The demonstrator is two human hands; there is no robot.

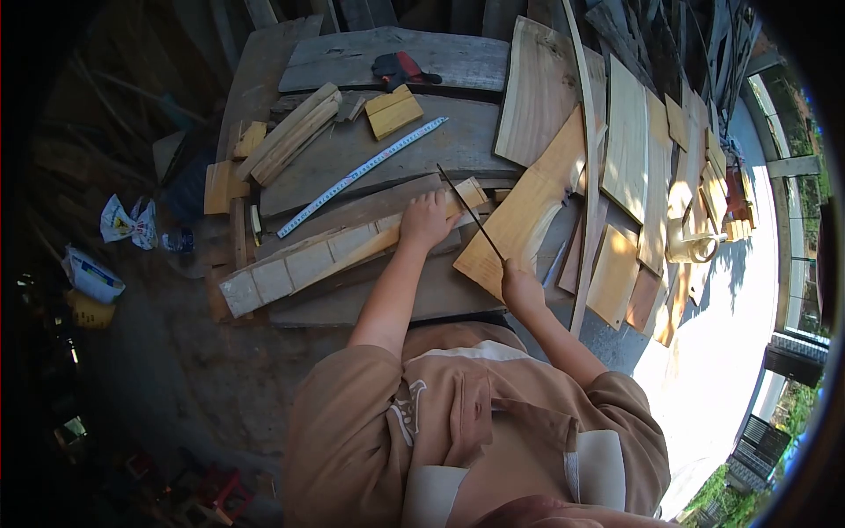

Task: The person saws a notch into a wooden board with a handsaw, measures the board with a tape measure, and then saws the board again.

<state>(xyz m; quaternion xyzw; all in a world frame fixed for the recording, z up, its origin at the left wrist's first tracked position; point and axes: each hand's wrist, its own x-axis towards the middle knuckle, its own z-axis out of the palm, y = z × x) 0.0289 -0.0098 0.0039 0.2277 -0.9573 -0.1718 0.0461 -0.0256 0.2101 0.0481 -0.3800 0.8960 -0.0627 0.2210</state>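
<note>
Around the work, the tabletop is crowded. A white ruler lies slantwise beyond the beam, with a yellow block and a black-and-red glove past its far end. Bundled sticks lie to the left. Close on the right, a broad plank with a wavy edge crowds the beam's right end, leaving little room beneath the blade. Behind it runs a long strip, then overlapping boards and a tape roll.

The beam lies aslant before the person, long and narrow, greyish, crossed by lines that mark out squares, paler yellow along one edge. The left hand is clamped over it near the right end; the right hand is closed around the near end of the thin, dark blade, which crosses above the beam.
</note>
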